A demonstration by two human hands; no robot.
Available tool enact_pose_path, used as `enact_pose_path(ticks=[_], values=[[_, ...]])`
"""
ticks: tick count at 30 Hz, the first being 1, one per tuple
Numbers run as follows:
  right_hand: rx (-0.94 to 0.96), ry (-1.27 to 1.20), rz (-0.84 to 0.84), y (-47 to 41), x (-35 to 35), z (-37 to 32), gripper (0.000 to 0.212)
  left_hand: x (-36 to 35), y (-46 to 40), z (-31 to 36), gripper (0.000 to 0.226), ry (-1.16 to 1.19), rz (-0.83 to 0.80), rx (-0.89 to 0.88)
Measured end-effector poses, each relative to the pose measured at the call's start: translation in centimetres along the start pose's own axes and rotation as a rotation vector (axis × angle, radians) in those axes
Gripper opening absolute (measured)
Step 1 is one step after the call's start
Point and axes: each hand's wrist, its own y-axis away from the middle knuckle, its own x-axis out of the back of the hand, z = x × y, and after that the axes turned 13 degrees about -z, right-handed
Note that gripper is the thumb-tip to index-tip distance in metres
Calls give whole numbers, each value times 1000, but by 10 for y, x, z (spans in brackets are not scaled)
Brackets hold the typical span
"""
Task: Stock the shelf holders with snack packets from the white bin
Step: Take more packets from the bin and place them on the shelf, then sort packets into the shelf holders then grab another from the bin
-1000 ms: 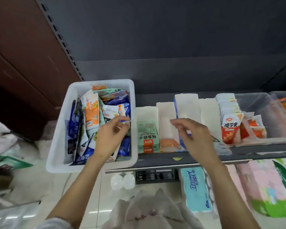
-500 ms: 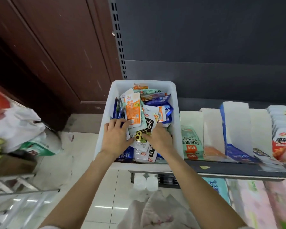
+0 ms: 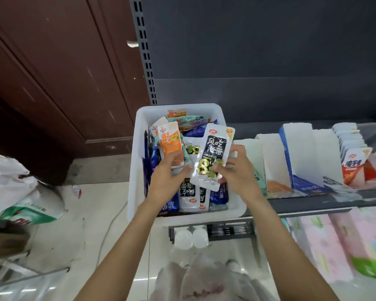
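The shelf (image 3: 313, 202) runs rightward from the bin (image 3: 139, 161), which is the reference point for all positions below. Its back panel (image 3: 269, 51) is dark grey and rises behind the bin. A brown cabinet (image 3: 52, 72) stands left of the bin. White plastic bags (image 3: 9, 183) lie on the floor further left.

The bin is white and sits at the left end of the shelf. It is filled with snack packets standing on edge: blue ones (image 3: 149, 161) along the left wall, an orange packet (image 3: 169, 140) near the back left, black-and-white ones (image 3: 188, 192) at the front.

The holders (image 3: 300, 153) are white card dividers, just right of the bin. A red-and-white packet row (image 3: 352, 161) stands right of them.

The right hand (image 3: 239, 172) is above the bin's right side. Its thumb and fingers pinch the lower part of one black-and-white packet (image 3: 213, 155), held upright and raised above the others.

The left hand (image 3: 167, 177) is above the bin's centre. Its fingers are loosely bent, with the fingertips at the left edge of the raised packet; whether they grip it cannot be told.
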Motion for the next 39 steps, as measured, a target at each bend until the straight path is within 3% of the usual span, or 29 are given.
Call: enact_pose_path(ticks=[2,4,10,12,15,18,21,23,29,34,39], values=[[0,-222,-29,14,7,-7,43,-4,-2,20,35,307,-193,72],[-30,-246,-30,22,11,-7,43,-8,-4,30,24,322,-260,42],[34,-68,170,50,62,7,49,-25,-9,56,23,19,-325,-146],[68,-67,212,65,93,16,31,-37,-12,73,21,-173,-345,-237],[141,31,337,86,140,32,11,-66,-23,105,19,-485,-235,-529],[197,47,545,105,180,49,6,-119,-44,136,15,-440,-129,-728],[213,142,773,116,218,71,5,-187,-72,163,13,-370,-121,-737],[193,238,824,118,242,85,5,-226,-91,171,14,-438,-139,-709],[82,470,729,115,279,135,1,-281,-112,155,12,-612,-170,-709],[87,480,703,111,293,151,1,-295,-118,162,10,-655,-193,-703],[128,667,611,106,294,153,10,-303,-121,149,14,-787,-283,-636]])
